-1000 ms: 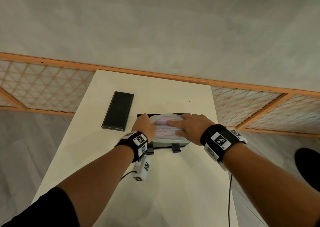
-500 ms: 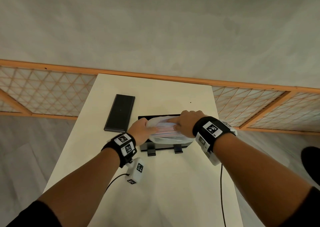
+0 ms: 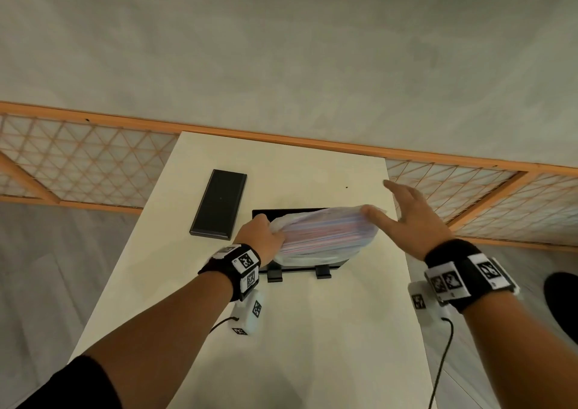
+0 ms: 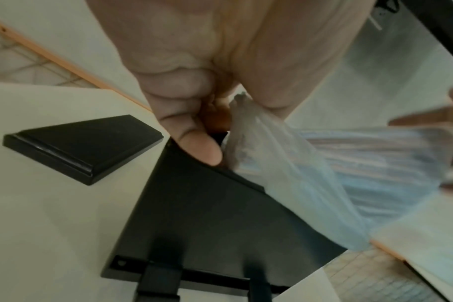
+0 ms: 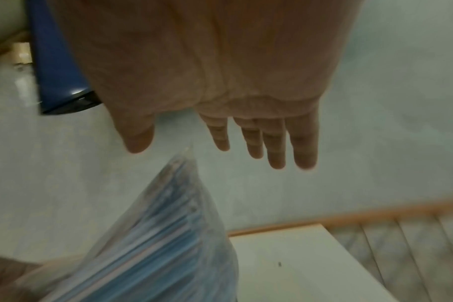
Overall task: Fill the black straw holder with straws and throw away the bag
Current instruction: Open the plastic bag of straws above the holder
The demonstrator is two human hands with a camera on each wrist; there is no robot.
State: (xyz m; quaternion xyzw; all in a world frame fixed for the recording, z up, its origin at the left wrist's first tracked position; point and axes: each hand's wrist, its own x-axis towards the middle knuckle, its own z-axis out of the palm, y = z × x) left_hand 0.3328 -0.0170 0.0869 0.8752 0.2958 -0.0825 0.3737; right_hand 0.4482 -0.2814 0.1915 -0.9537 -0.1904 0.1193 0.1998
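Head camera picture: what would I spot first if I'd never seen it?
Probably the clear bag of striped straws in the middle, over the black straw holder. The left hand pinches one end; the right hand is spread open at the other. A flat black lid lies to the left.

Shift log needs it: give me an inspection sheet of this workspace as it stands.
Surface: white table, bare in front.
Job's things: bag of straws lies over the open black straw holder; straws not yet loose in it.
Clutter: flat black lid left of the holder.
Grippers: left hand grips the bag's end; right hand open, fingers spread, by the other end.
Cables: black cable hangs from the right wrist unit; another from the left.
Surroundings: wooden lattice rail, grey floor beyond.
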